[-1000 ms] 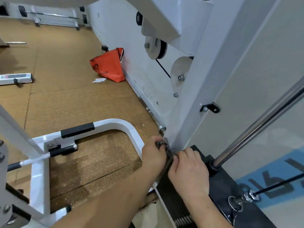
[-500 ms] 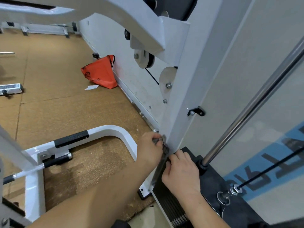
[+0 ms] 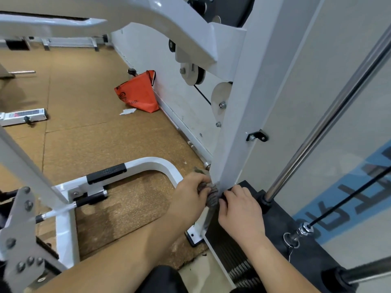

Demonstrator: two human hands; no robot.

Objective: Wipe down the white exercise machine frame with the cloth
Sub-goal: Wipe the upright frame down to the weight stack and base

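A brown cork-like floor (image 3: 95,134) fills the left half of the frame, and the white exercise machine frame (image 3: 237,102) rises through the centre as a broad upright post, with a heavy white arm reaching from its top towards the upper left. A curved white base tube (image 3: 156,163) with a black grip pad sweeps across the lower left and ends just beside the foot of the post. To the right of the post, a chrome guide rod (image 3: 330,115) runs diagonally from the upper right corner down into the black weight stack (image 3: 275,218) at the lower right, where a thin black cable (image 3: 349,204) meets a metal fitting. An orange bag (image 3: 139,92) leans against the white wall base in the upper middle, left of two pale pulleys (image 3: 193,75) mounted on the post's side. Both hands meet at the foot of the post, low in the centre. The left hand (image 3: 190,195) has its fingers curled around the bunched dark grey cloth (image 3: 211,194), and the right hand (image 3: 241,210) pinches the cloth's other side with bent fingertips. The cloth sits between the two hands, pressed against the lower edge of the post just above the weight stack. A small black bracket (image 3: 258,136) is bolted to the post higher up, and a white paper scrap (image 3: 127,111) lies on the floor beside the bag.
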